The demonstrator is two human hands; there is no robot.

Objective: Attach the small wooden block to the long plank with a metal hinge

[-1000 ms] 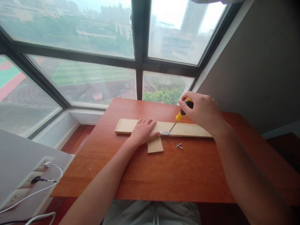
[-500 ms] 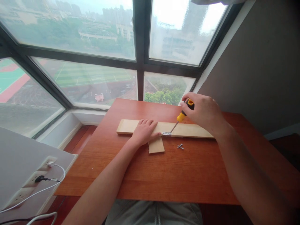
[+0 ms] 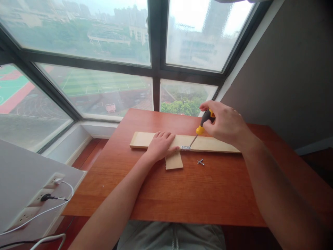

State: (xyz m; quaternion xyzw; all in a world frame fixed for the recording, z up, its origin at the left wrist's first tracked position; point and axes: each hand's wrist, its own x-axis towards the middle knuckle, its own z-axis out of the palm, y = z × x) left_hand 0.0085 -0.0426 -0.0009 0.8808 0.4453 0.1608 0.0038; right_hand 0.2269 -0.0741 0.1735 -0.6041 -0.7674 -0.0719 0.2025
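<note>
My left hand (image 3: 161,145) lies flat with fingers out on a long pale wooden board (image 3: 142,139), pressing near its left part. Under its thumb side, a short wooden piece (image 3: 174,161) juts out toward me from the board's near edge. My right hand (image 3: 226,121) is wrapped round the yellow and black handle of a screwdriver (image 3: 199,130), held at a slant. The screwdriver's tip meets the right end of a small silver metal bracket (image 3: 185,148) at the board's near edge; the screw head there is too small to make out. Two screws (image 3: 200,162) lie crossed in front of the board.
The board rests on a reddish-brown wooden table (image 3: 208,194). Large windows (image 3: 104,83) rise behind it, and a grey wall (image 3: 281,76) stands to the right. Wall sockets (image 3: 36,197) with plugged-in cables are at the lower left.
The fingers of my right hand have loosened and shifted round the screwdriver handle, the index finger lifting off it. My left hand, the board and the screws stay in place.
</note>
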